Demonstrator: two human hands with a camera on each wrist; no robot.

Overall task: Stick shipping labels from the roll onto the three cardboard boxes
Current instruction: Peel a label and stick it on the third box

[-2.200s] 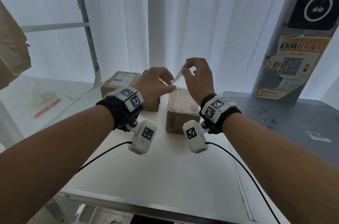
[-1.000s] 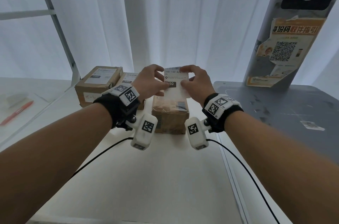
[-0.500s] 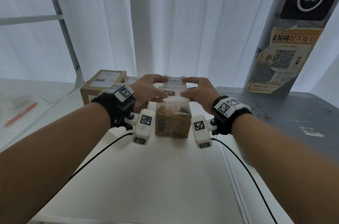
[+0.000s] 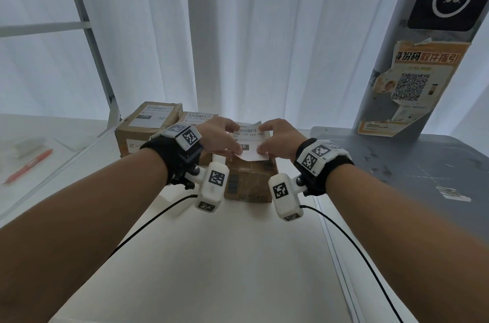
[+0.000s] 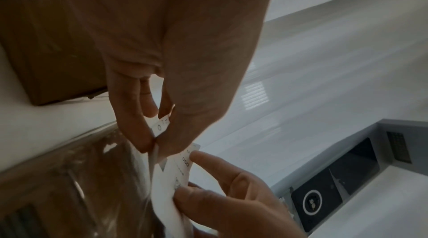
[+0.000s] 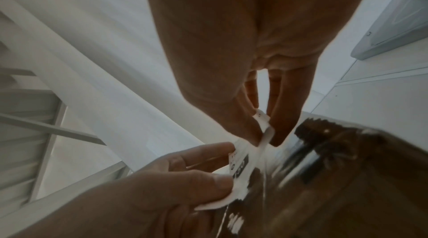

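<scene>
Labelling is on the third brown cardboard box (image 4: pixel 250 174), at twelve o'clock between the wrists. Left hand (image 4: pixel 219 137) pinches the white printed shipping label (image 4: pixel 250 145) at nine o'clock, right hand (image 4: pixel 277 139) pinches it at three. Next, I'd say: lower it flat and smooth it down.

My left hand (image 4: pixel 219 137): pinches the left edge of the shipping label (image 4: pixel 250 141).
My right hand (image 4: pixel 277 139): pinches its right edge.
Label: held just above the near cardboard box (image 4: pixel 250 177).
Other boxes: two labelled boxes (image 4: pixel 148 127) (image 4: pixel 197 117) at the white table's (image 4: pixel 225 256) far left.
Red pen (image 4: pixel 29 165): on the left surface.
</scene>
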